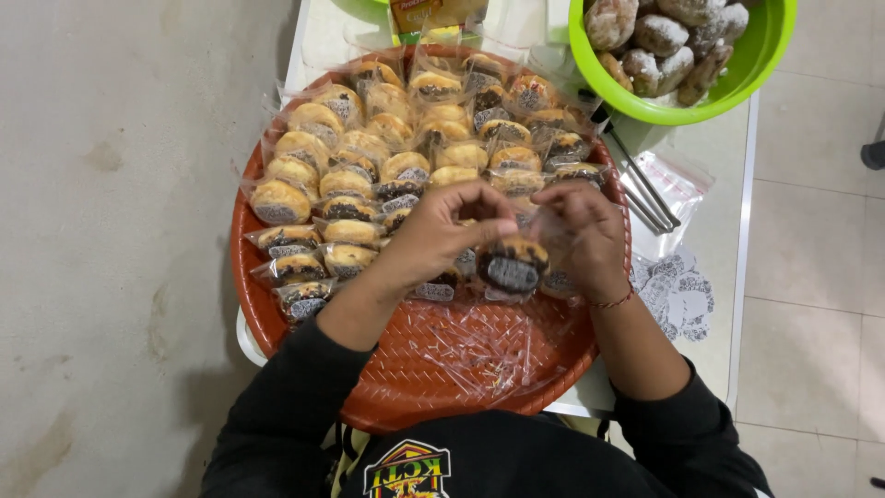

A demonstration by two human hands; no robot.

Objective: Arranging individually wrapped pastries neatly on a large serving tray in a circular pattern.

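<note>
The left hand (452, 226) had its fingertips pinched narrow on the top of a clear wrapper around a bun (513, 265), and the right hand (579, 235) curled its fingers closed on the same wrapper from the other side, so both hands held the bun between them. The bun, golden with a dark filling and a pale label on its front, hung just above the near half of the tray (406, 387), below the two hands. A thin red cord circled the right wrist, and both arms wore black sleeves. The tray was round, orange-red and woven, and its far half was packed with rows of wrapped buns (369, 157), touching one another. On the bare near part of the tray lay loose clear wrappers (479, 346). Just beside the tray's right rim lay metal tongs (641, 189) on a plastic bag, with a sheet of labels (673, 290) nearer the person. Beyond the tray's far right edge stood a green bowl (737, 88) of sugared pastries, all on a white table (728, 231).
</note>
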